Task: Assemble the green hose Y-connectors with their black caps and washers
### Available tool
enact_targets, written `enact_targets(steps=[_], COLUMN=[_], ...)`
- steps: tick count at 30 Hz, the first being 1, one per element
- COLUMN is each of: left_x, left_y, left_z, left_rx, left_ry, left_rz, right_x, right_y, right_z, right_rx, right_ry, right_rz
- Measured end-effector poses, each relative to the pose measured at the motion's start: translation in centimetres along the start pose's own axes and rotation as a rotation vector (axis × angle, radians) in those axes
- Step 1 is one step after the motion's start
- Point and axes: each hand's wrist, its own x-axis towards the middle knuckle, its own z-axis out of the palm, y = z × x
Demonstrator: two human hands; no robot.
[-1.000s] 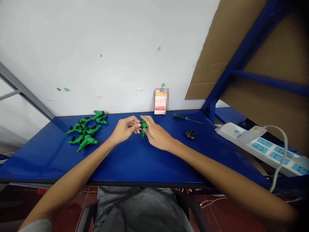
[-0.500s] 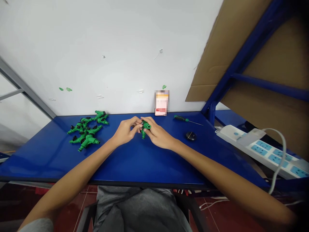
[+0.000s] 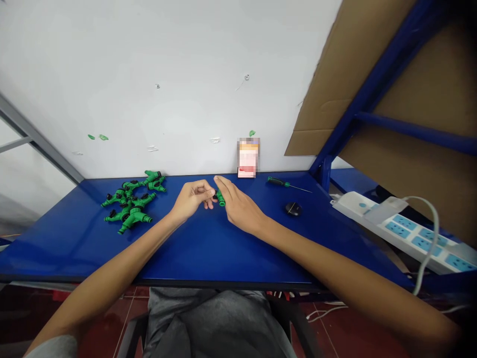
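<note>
A green plastic hose splitter (image 3: 221,200) with a black part is between my hands above the middle of the table. My left hand (image 3: 194,200) is closed, thumb and fingertips pinching its black end. My right hand (image 3: 240,206) lies flat against its right side, fingers stretched out and pointing away from me. The palm and fingers of that hand cover much of the splitter, and its thumb is hidden. On the left of the table, several more green hose splitters (image 3: 136,216) with black valve levers lie in a loose heap.
On the blue table (image 3: 179,258), a screwdriver (image 3: 278,182) with a green-black handle and a round black object (image 3: 293,209) lie to the right. A blurred card (image 3: 248,158) leans on the wall. A white power strip (image 3: 400,231) and blue frame (image 3: 326,171) stand at far right.
The splitter has turned, so less of it shows. My right hand's fingers have gone from curled around it to straight and flat against it. The left hand still pinches the black end.
</note>
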Motion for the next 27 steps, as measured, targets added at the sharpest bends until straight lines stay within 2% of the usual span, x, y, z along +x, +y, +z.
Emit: enact_targets(steps=[3, 8, 12, 17, 19, 22, 24, 27], left_x=[-0.2, -0.3, -0.4, -0.4, -0.4, -0.3, -0.4, -0.7], left_y=[0.4, 1.1, 1.4, 1.4, 1.4, 1.5, 1.5, 1.7], left_z=[0.1, 0.1, 0.1, 0.2, 0.2, 0.2, 0.1, -0.1], left_rx=[-0.103, -0.344, -0.407, -0.385, -0.356, -0.266, -0.131, 0.272], left_ry=[0.014, 0.002, -0.018, -0.026, -0.022, -0.038, -0.046, 0.029], left_rz=[-0.081, -0.296, -0.355, -0.296, -0.265, -0.208, -0.150, 0.027], right_x=[0.1, 0.8, 1.1, 1.3, 1.2, 0.9, 0.8, 0.9], right_y=[0.0, -0.4, -0.4, 0.2, 0.4, 0.5, 0.4, 0.5], right_z=[-0.2, -1.6, -2.2, -2.1, -2.1, -2.0, -1.6, -0.5], right_rx=[-0.060, -0.226, -0.266, -0.167, -0.049, 0.199, 0.354, 0.532], right_ry=[0.023, 0.078, 0.077, 0.099, 0.099, 0.095, 0.110, 0.154], right_rz=[-0.055, -0.145, -0.179, -0.191, -0.167, -0.052, 0.015, 0.102])
